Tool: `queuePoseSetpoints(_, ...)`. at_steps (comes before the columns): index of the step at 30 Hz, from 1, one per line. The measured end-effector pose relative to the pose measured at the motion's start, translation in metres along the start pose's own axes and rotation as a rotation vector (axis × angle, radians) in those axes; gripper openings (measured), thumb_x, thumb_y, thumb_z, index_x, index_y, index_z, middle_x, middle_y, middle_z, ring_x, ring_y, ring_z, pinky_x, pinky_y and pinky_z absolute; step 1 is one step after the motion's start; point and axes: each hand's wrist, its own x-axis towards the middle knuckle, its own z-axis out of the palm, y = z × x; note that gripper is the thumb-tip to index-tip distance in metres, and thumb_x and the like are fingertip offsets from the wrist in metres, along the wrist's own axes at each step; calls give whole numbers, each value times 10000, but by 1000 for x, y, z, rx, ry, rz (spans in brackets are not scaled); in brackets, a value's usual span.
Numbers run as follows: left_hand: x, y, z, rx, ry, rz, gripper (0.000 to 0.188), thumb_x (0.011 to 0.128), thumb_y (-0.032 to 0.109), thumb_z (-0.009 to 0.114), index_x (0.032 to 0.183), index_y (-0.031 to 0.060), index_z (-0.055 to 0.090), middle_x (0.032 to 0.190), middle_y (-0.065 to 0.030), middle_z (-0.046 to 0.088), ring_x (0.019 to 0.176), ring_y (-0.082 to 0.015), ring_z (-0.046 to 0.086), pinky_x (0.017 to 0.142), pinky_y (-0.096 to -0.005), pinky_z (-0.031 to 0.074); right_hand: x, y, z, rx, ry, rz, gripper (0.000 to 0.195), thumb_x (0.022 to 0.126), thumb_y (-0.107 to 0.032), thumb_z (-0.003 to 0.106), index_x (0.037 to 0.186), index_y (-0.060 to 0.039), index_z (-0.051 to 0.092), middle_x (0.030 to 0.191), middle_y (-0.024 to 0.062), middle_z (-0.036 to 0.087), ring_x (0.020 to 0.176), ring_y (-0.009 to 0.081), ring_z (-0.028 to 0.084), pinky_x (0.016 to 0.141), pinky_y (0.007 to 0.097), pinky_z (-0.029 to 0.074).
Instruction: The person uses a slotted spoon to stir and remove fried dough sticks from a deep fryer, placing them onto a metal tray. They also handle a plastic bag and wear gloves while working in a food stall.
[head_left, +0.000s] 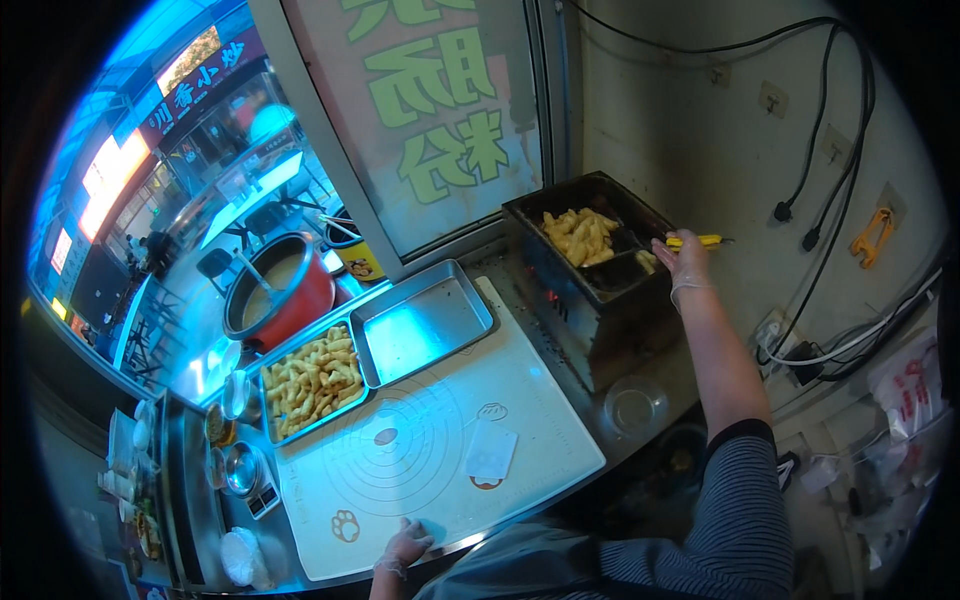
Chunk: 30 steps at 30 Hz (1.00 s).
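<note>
My right hand (684, 255), in a clear disposable glove, is stretched out at the right rim of a dark metal fryer box (600, 289). A yellow-handled tool (694, 241) lies across that hand; its far end and kind cannot be told. Inside the box sits a heap of pale golden fried dough pieces (579, 236), with a few more in the near corner. My left hand (406, 541), gloved too, rests at the near edge of a pale baking mat (405, 480), holding nothing that shows. On the mat lies a white plastic scraper (491, 449).
A steel tray of fried pieces (315, 382) stands beside a bare steel tray (420, 322). Behind them is a red pot (281, 292) with a ladle. A kitchen scale (262, 501) and bowls stand left. Cables (847, 150) hang on the right wall; a clear round container (635, 405) sits below the fryer.
</note>
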Motion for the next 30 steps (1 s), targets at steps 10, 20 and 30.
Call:
queuePoseSetpoints(10,2,-2,3,11,-4,-9,748,793,453,632,1368,23,422,1462,-330,225,1222,-412,472,1015,-380,406,-40,-12,28,-660,-552,-594,128,894,-151,627,980,-56,634,935,62,637,871,170,635,764,279,498)
queuePoseSetpoints(20,11,-13,10,-26,-39,2,672,809,428,631,1335,50,453,1455,-328,244,1193,-425,489,1000,-398,417,-132,-65,47,-883,-784,-636,126,871,-131,632,957,-39,632,901,36,646,870,142,606,808,281,466)
queuePoseSetpoints(30,-2,1,0,-25,19,39,467,837,363,593,1175,45,541,1345,-318,399,1135,-433,515,949,-445,427,-118,-36,26,-957,-592,-797,141,864,-121,640,980,-40,646,934,81,647,875,207,629,778,299,482)
